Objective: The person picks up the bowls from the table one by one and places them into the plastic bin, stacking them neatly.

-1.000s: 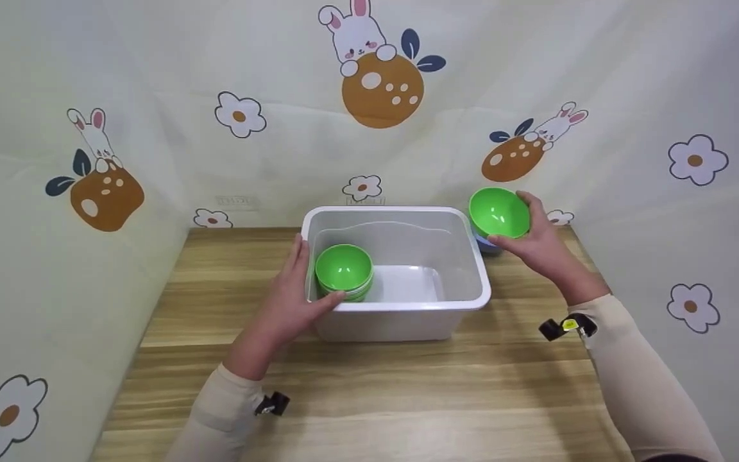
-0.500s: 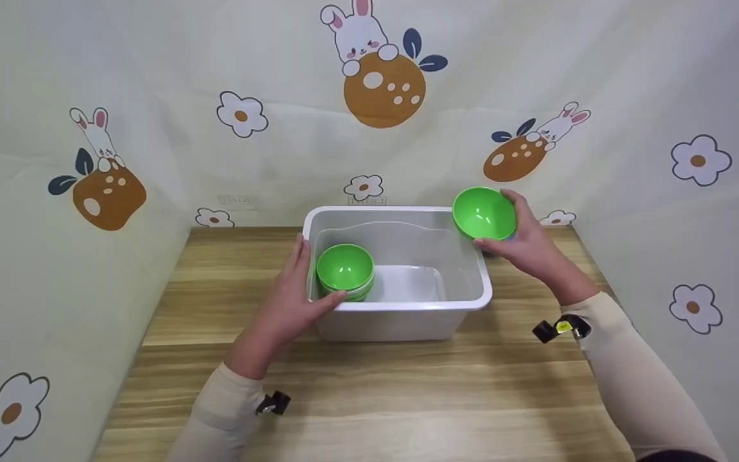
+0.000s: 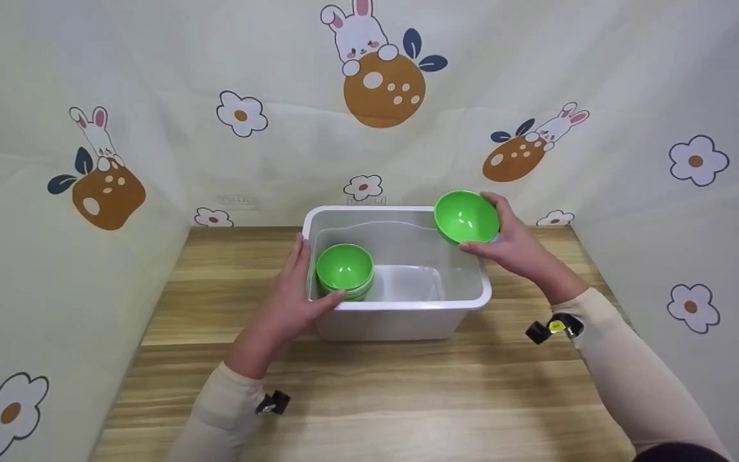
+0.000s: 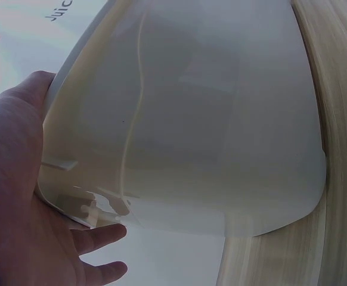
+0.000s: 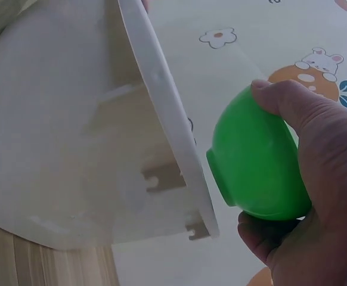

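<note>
In the head view, my right hand (image 3: 510, 239) grips a green bowl (image 3: 466, 217) by its side, over the back right of a white plastic bin (image 3: 401, 307). The right wrist view shows the thumb on the bowl's upper side and fingers below; the bowl (image 5: 251, 158) is tilted beside the bin's rim (image 5: 167, 107), apart from it. Inside the bin at the left stands a stack of green bowls (image 3: 345, 268). My left hand (image 3: 286, 295) holds the bin's front left corner, its thumb over the front rim and its fingers along the left side.
The bin stands on a wood-grain table (image 3: 369, 398). A pale cloth backdrop (image 3: 292, 154) with bunnies, oranges and flowers surrounds the table's back and sides. A small blue sliver (image 3: 495, 238) shows beside the held bowl, mostly hidden by the right hand.
My right hand has carried the green bowl leftward, from beyond the bin's right rim to over its back right part. The left hand, the bin and the stack have stayed put.
</note>
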Demonstrator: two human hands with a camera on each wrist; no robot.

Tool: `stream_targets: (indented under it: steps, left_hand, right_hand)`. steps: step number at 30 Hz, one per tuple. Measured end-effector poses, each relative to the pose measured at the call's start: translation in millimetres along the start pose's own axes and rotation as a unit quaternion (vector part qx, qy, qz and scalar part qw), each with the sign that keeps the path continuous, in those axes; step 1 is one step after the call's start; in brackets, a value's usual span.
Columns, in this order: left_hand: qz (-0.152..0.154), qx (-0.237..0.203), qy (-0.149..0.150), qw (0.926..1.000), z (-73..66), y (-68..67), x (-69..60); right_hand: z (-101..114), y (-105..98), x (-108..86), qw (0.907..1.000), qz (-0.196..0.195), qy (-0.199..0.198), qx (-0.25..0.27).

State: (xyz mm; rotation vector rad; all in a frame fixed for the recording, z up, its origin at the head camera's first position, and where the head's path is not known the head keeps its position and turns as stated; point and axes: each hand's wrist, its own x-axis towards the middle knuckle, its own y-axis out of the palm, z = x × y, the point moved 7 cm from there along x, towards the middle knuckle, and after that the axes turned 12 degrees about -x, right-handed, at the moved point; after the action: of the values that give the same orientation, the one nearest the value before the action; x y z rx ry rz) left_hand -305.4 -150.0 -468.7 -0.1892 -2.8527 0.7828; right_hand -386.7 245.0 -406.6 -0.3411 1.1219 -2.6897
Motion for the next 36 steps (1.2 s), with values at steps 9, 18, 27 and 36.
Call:
stream_targets:
  steps: [9,18,27,36]
  left_hand:
    - [-0.003,0.001,-0.003,1.0000,1.8,0.4,0.3]
    - [-0.001,-0.004,-0.003,1.0000,1.2,0.9,0.6]
    - [0.001,-0.008,-0.004,1.0000,0.8,0.6,-0.2]
    - [0.001,-0.010,-0.007,0.9999,1.7,0.8,0.4]
  right_hand:
    - [12,12,4.2,0.9994,0.033,-0.006,0.007]
    - [24,22,10.8,0.9985,0.052,-0.012,-0.004]
    - [39,35,18.8,0.9958,0.085,-0.027,-0.023]
    - [51,46,26.2,0.9925,0.110,-0.034,-0.038]
